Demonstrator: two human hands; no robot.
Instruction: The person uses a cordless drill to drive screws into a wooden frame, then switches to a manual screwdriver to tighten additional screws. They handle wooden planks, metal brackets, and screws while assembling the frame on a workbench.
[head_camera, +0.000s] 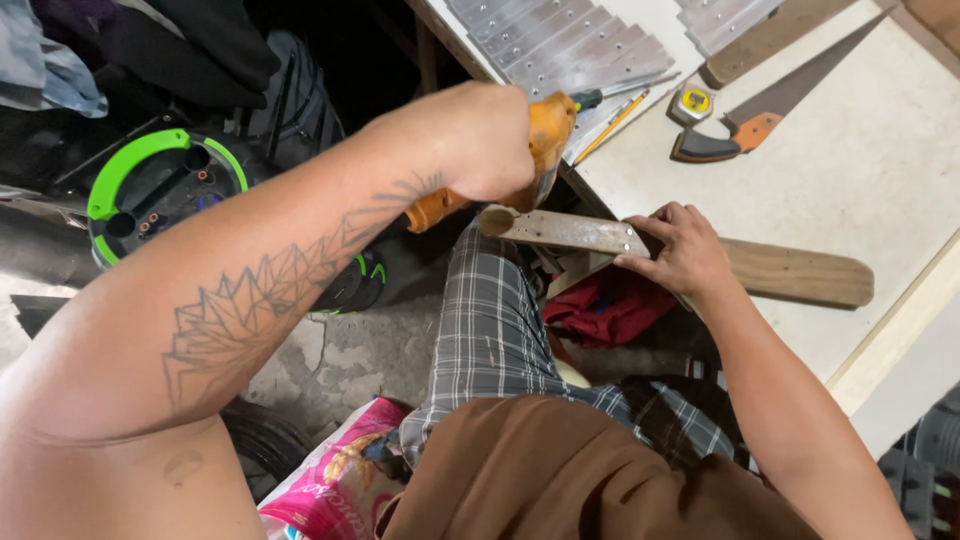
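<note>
- At the far left, a round black device with a bright green ring (160, 190) is lying on the floor, well apart from the work.
- The left hand (485, 140) is closing tight around the orange handle of a saw (540, 150); the handle is showing on both sides of the fist, and the blade is mostly hidden behind the hand, so its exact line on the wood cannot be told.
- Just below and right of that hand, the wooden slat (790, 272) is lying with its long axis running left to right, its left end overhanging the edge of the surface (860, 170) above the plaid-clad knee (490, 330).
- A metal strip (570, 232) is sitting along the overhanging part of the slat, directly under the saw hand, which is the hand nearer the free end.
- The right hand (680, 255) is pressing down, fingers spread and clamped over the slat and the strip's right end, pinning them at the surface edge.
- Farther right, a yellow tape measure (692, 102) and a second handsaw (770, 110) are resting on the surface, untouched.
</note>
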